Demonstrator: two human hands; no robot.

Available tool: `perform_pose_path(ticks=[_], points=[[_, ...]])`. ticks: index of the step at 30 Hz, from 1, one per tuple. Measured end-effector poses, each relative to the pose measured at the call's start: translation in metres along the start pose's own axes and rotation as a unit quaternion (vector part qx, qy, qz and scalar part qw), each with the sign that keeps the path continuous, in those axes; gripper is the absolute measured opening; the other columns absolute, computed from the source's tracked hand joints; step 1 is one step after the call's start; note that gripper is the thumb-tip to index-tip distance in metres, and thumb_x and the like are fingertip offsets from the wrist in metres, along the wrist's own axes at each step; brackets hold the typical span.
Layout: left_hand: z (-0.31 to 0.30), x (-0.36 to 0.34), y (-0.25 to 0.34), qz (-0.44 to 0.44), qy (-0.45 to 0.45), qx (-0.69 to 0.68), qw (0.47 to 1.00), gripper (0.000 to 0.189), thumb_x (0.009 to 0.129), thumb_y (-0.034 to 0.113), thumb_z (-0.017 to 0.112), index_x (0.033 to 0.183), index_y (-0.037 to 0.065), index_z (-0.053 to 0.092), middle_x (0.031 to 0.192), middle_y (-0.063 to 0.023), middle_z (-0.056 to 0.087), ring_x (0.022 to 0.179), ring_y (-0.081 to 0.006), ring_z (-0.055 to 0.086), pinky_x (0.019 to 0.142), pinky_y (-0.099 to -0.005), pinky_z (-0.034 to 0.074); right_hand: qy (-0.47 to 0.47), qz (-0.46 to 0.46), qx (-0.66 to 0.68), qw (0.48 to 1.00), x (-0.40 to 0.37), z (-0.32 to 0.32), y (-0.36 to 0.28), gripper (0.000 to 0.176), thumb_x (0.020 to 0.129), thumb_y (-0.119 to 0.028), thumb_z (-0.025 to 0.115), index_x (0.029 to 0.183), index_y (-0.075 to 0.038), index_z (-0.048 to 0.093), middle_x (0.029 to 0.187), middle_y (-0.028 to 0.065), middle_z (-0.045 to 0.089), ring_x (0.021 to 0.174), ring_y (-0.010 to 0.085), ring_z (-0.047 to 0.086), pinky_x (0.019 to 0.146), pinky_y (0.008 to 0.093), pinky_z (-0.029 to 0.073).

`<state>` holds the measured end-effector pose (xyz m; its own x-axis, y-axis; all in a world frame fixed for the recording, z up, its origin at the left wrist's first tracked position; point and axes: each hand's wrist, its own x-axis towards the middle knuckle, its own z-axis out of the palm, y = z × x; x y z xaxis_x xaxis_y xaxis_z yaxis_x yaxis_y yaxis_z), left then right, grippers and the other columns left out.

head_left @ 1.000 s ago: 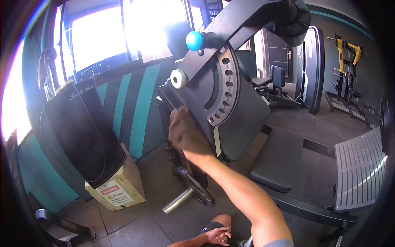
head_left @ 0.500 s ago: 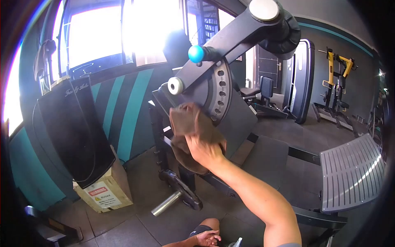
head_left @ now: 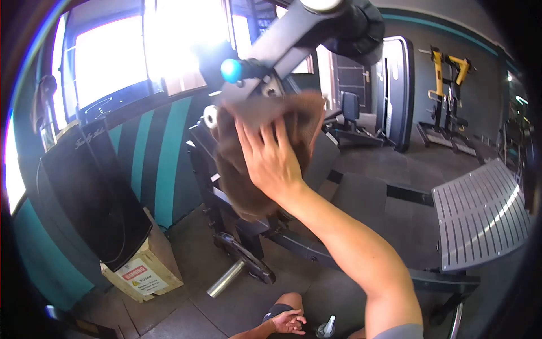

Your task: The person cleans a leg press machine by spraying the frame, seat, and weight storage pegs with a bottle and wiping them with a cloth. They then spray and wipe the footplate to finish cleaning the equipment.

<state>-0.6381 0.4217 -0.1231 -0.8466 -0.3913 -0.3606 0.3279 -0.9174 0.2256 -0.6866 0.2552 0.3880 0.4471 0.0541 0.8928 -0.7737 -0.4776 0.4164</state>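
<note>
My right hand [head_left: 271, 161] lies with fingers spread over a brown cloth [head_left: 240, 189], pressing it against the round plate with holes on a gym machine. The cloth hides most of that plate and hangs down below my wrist. Just above it are the machine's grey lever arm [head_left: 282, 37] and a blue ball knob [head_left: 231, 70]. Low in the view, my left hand [head_left: 289, 322] rests near my knee, its fingers loosely apart and nothing in them. A bottle with a pale nozzle [head_left: 326, 327] stands beside it on the floor.
A weight plate on a metal peg [head_left: 226, 278] juts from the machine's lower frame. To the right is a slotted metal footplate [head_left: 480, 217]. A black speaker-like panel [head_left: 93, 192] leans on a wooden box [head_left: 149, 265] at left. Other gym machines stand behind.
My right hand has moved the cloth upward and spread it across the round plate, its fingers now flatter. The view has shifted, so the machine sits further left and higher. My left hand stays low.
</note>
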Motion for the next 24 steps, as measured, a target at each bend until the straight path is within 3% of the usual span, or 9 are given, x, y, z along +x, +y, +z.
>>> perform_pose_path(ticks=[2, 3, 6, 9, 11, 12, 16, 21, 24], points=[[-0.007, 0.003, 0.004, -0.008, -0.035, 0.006, 0.999, 0.050, 0.102, 0.046, 0.044, 0.105, 0.000, 0.065, 0.054, 0.0031, 0.039, 0.049, -0.0101, 0.042, 0.110, -0.0485, 0.037, 0.058, 0.060, 0.009, 0.996, 0.009, -0.008, 0.000, 0.054, 0.092, -0.021, 0.044, 0.142, -0.001, 0.047, 0.152, 0.0136, 0.038, 0.131, 0.0397, 0.042, 0.113, 0.0625, 0.024], [-0.014, 0.005, 0.006, -0.032, -0.092, -0.028, 0.995, 0.055, 0.103, 0.048, 0.040, 0.105, 0.000, 0.065, 0.049, 0.0006, 0.040, 0.057, -0.0153, 0.050, 0.111, -0.0510, 0.034, 0.057, 0.076, 0.021, 0.995, 0.002, -0.004, -0.007, 0.053, 0.092, -0.021, 0.044, 0.142, -0.003, 0.049, 0.157, 0.0116, 0.032, 0.138, 0.0413, 0.035, 0.112, 0.0667, 0.021], [-0.015, 0.002, 0.006, -0.025, -0.079, -0.029, 0.996, 0.053, 0.102, 0.047, 0.044, 0.104, -0.001, 0.065, 0.051, 0.0016, 0.040, 0.050, -0.0113, 0.045, 0.112, -0.0510, 0.035, 0.140, 0.142, 0.147, 0.969, -0.027, 0.011, -0.006, 0.057, 0.090, -0.017, 0.050, 0.144, 0.000, 0.044, 0.156, 0.0136, 0.032, 0.141, 0.0410, 0.031, 0.115, 0.0608, 0.024], [-0.017, -0.001, 0.007, -0.004, -0.012, -0.009, 1.000, 0.053, 0.102, 0.047, 0.043, 0.105, -0.001, 0.065, 0.051, 0.0014, 0.040, 0.050, -0.0110, 0.044, 0.112, -0.0516, 0.034, 0.309, 0.257, 0.401, 0.823, -0.017, 0.004, -0.020, 0.058, 0.089, -0.011, 0.055, 0.143, 0.002, 0.043, 0.148, 0.0175, 0.041, 0.134, 0.0387, 0.040, 0.115, 0.0499, 0.030], [-0.021, 0.002, 0.006, -0.004, -0.068, -0.025, 0.997, 0.054, 0.102, 0.048, 0.043, 0.107, -0.002, 0.064, 0.051, 0.0017, 0.039, 0.047, -0.0106, 0.041, 0.112, -0.0518, 0.035, 0.194, 0.368, 0.345, 0.841, -0.002, -0.010, -0.024, 0.054, 0.086, -0.011, 0.057, 0.138, 0.002, 0.048, 0.144, 0.0174, 0.045, 0.129, 0.0366, 0.044, 0.109, 0.0470, 0.036], [-0.022, 0.002, 0.008, -0.010, -0.108, -0.043, 0.993, 0.054, 0.102, 0.048, 0.043, 0.107, -0.002, 0.064, 0.051, 0.0019, 0.039, 0.046, -0.0104, 0.040, 0.111, -0.0518, 0.035, 0.166, 0.371, 0.336, 0.850, -0.004, -0.006, -0.023, 0.054, 0.086, -0.012, 0.057, 0.138, 0.001, 0.049, 0.144, 0.0175, 0.045, 0.129, 0.0368, 0.044, 0.109, 0.0473, 0.036], [-0.021, 0.001, 0.009, -0.007, -0.082, -0.030, 0.996, 0.052, 0.101, 0.047, 0.044, 0.105, 0.000, 0.065, 0.052, 0.0021, 0.040, 0.045, -0.0099, 0.040, 0.110, -0.0505, 0.036, 0.101, 0.338, 0.371, 0.859, -0.068, 0.022, -0.018, 0.053, 0.086, -0.014, 0.058, 0.137, -0.003, 0.050, 0.143, 0.0178, 0.045, 0.131, 0.0376, 0.042, 0.109, 0.0485, 0.035], [-0.016, -0.003, 0.010, -0.007, -0.075, -0.037, 0.997, 0.053, 0.101, 0.048, 0.044, 0.105, 0.000, 0.066, 0.051, 0.0001, 0.040, 0.051, -0.0135, 0.045, 0.111, -0.0513, 0.035, 0.078, 0.429, 0.391, 0.811, -0.165, -0.014, -0.001, 0.052, 0.087, -0.017, 0.060, 0.137, -0.007, 0.051, 0.143, 0.0182, 0.045, 0.133, 0.0386, 0.040, 0.109, 0.0500, 0.035], [-0.021, -0.001, 0.009, -0.016, -0.086, -0.036, 0.995, 0.055, 0.099, 0.051, 0.045, 0.105, 0.001, 0.066, 0.052, -0.0011, 0.041, 0.055, -0.0154, 0.048, 0.109, -0.0523, 0.038, 0.080, 0.439, 0.343, 0.827, -0.174, -0.020, 0.030, 0.052, 0.087, -0.019, 0.060, 0.137, -0.009, 0.052, 0.143, 0.0184, 0.045, 0.134, 0.0392, 0.038, 0.109, 0.0509, 0.035]])
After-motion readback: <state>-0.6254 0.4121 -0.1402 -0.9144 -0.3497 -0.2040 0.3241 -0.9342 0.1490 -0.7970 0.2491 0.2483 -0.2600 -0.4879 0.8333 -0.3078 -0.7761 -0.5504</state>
